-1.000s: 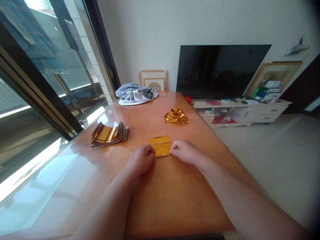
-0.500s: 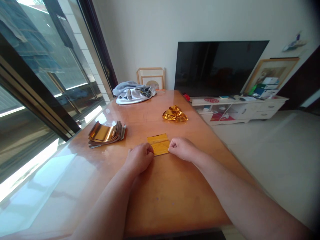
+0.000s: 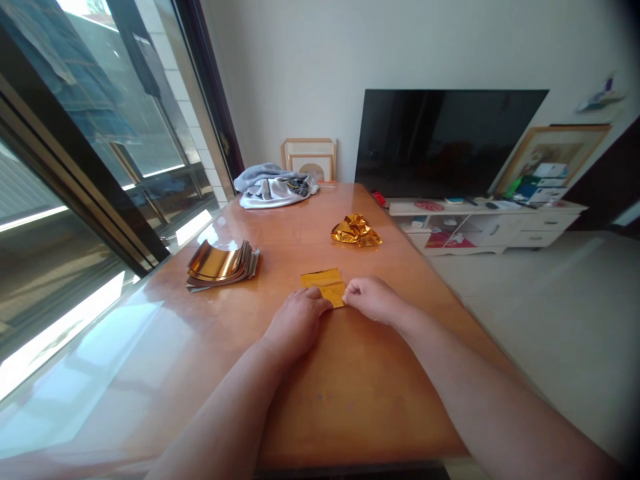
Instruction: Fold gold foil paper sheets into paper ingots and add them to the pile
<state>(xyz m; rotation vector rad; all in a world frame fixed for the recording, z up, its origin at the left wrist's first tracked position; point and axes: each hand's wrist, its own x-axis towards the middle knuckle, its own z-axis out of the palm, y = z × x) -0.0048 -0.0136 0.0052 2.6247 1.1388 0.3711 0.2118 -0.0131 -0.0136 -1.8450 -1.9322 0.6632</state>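
Gold foil square [image 3: 323, 285] lay mid-frame on orange wooden table [image 3: 350, 407]; we had slid left hand [image 3: 297, 323] further onto its lower-left corner, fingers closed down on foil. Right hand [image 3: 373, 300] pinched right edge, fingers curled. Foil sheet stack [image 3: 223, 265] sat left.

- Passage on the worktop [image 3: 360, 400] runs between the stack of gold foil sheets [image 3: 223, 265] and the crumpled gold foil [image 3: 356, 231].
- Folded gold foil [image 3: 324, 285] obstructs directly ahead of the left hand [image 3: 297, 325] and right hand [image 3: 373, 300].
- Grey cloth [image 3: 275, 188] obstructs the far end.
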